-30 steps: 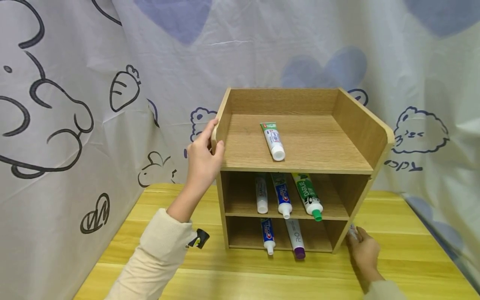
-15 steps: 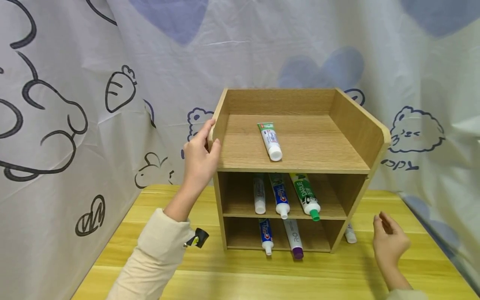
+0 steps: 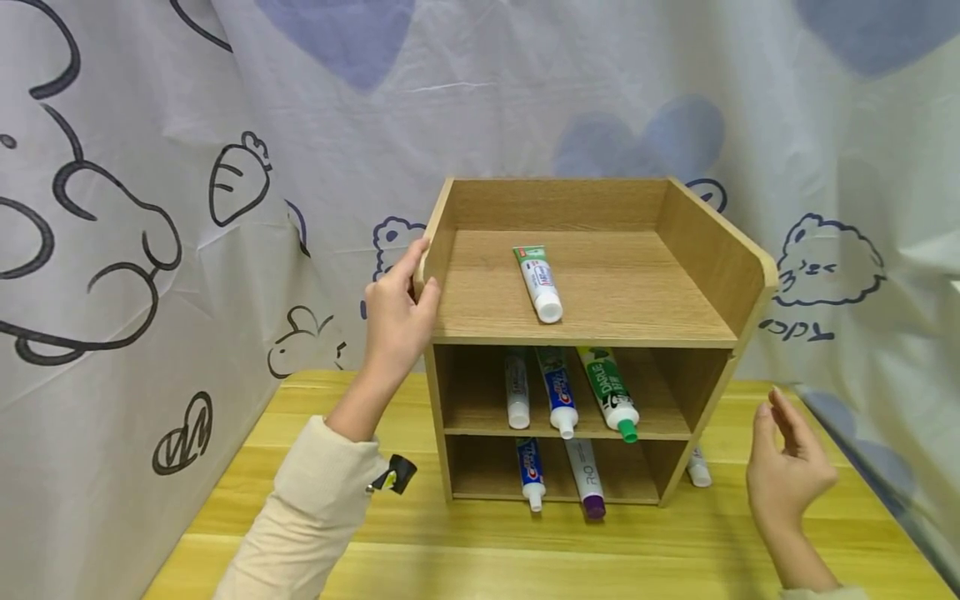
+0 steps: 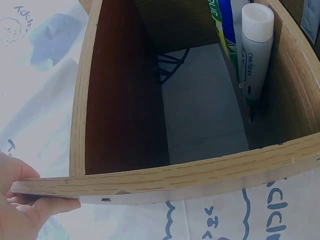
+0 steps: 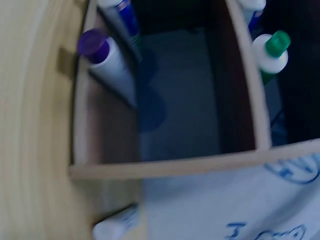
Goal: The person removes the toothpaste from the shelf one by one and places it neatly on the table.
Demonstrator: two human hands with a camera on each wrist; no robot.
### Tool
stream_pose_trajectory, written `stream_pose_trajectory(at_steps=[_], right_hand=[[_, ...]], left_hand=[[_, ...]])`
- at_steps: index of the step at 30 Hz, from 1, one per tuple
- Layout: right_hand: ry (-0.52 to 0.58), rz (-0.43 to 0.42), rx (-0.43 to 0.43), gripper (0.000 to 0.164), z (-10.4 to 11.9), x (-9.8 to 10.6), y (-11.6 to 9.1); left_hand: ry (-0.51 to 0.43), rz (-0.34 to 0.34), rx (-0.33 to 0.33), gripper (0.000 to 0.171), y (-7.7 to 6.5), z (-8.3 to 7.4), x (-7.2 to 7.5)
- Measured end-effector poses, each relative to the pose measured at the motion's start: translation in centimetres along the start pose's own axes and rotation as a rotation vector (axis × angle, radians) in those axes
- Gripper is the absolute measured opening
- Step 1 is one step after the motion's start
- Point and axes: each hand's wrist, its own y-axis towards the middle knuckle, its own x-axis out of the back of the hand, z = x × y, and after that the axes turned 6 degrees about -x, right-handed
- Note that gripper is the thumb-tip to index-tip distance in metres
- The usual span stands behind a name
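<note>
The white tube [image 3: 699, 469] lies on the desk [image 3: 412, 542], just outside the shelf [image 3: 637, 275] at its right side. It is left of the right hand [image 3: 791, 471] and apart from it, cap toward the person, long axis running away, far end hidden by the shelf. The right hand is clearly the nearer one, its grip relaxed and holding nothing; the left hand [image 3: 396, 315] grasps the shelf's left panel.
</note>
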Motion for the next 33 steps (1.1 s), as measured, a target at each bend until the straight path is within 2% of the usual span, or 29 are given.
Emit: stream_pose_trajectory(at_steps=[5, 11, 15, 22, 28, 33], right_hand=[[0.170, -0.017, 0.102, 0.021, 3.1, -1.7, -0.5], [0.292, 0.035, 0.216, 0.020, 6.2, -3.9, -1.1], [0.286, 0.100, 0.244, 0.020, 7.1, -5.2, -1.2], [0.251, 0.241, 0.186, 0.025, 8.1, -6.9, -1.1], [0.190, 0.328, 0.209, 0.028, 9.5, -8.7, -1.1], [0.128, 0.388, 0.178, 0.029, 10.5, -10.1, -1.4]], left_hand=[[-0.007, -0.001, -0.004, 0.044, 0.0, 0.1, -0.1], [0.000, -0.006, -0.007, 0.044, 0.0, 0.3, -0.1], [0.006, -0.008, -0.004, 0.044, 0.0, 0.3, 0.0], [0.020, 0.004, -0.005, 0.043, 0.2, 0.2, 0.0], [0.016, 0.003, -0.004, 0.044, 0.1, 0.2, 0.0], [0.013, 0.019, 0.016, 0.044, 0.1, 0.2, 0.0]])
